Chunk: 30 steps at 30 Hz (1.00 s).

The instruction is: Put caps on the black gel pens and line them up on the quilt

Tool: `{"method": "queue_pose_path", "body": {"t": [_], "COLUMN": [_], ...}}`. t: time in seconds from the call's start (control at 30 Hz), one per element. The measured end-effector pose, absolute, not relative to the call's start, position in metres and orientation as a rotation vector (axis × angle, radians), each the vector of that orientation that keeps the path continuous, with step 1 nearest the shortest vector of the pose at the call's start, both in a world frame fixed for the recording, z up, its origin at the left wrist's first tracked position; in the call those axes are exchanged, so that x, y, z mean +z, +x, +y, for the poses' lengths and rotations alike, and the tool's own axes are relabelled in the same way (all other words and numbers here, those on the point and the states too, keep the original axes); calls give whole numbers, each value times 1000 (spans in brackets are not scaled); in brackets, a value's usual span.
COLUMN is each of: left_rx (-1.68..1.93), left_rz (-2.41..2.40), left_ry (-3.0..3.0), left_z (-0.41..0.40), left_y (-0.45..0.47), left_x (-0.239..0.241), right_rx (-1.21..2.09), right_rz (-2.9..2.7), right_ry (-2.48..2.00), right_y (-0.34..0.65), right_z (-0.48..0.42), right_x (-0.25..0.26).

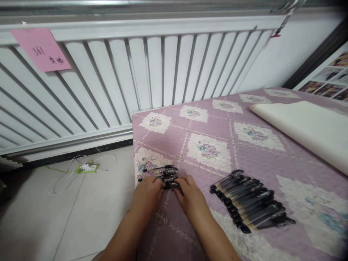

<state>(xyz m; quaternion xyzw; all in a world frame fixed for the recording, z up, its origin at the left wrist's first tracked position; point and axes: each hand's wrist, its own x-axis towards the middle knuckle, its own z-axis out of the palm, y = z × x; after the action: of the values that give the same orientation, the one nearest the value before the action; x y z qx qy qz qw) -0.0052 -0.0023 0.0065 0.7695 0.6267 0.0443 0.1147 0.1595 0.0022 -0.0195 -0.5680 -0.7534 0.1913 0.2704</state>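
Note:
Several black pens (169, 172) lie side by side near the left edge of the purple flowered bedspread (187, 123). My left hand (146, 192) is closed on the left ends of the nearest ones. At their right ends my right hand (190, 190) is closed, thumb and fingers against a pen. My fingers hide parts of these pens. Off to the right, a separate row of clear-barrelled pens with black caps (247, 199) lies slanted on the bedspread, slightly blurred and touching neither hand.
A white radiator (168, 72) with a pink note (40, 50) stands behind the bed. On the tiled floor (81, 203) at left lies a green and white power strip (87, 168) with white cords. A folded cream sheet (307, 127) and photos (328, 74) are at right.

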Motion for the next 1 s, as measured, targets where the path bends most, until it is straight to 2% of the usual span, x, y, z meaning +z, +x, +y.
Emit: {"method": "queue_pose_path", "body": {"t": [0.27,0.53,0.83,1.0], "left_rx": [197,492,410,485], "left_rz": [1885,1792,1588,1606], "left_ry": [2237,2293,2379,2306], "left_z": [1,-4,-8,-7], "left_y": [-1,26,69,67], "left_x": [3,8,5,4], "right_rx": [473,354,-68,-178], "right_rz": [-1951,-1840,-1884,-2008], "right_ry": [-1419,-1395,-1879,-1866], "right_y": [168,189,247,259], "right_z": [1,-2,-6,-10], "right_x": [-20,-4,-14,-33]}}
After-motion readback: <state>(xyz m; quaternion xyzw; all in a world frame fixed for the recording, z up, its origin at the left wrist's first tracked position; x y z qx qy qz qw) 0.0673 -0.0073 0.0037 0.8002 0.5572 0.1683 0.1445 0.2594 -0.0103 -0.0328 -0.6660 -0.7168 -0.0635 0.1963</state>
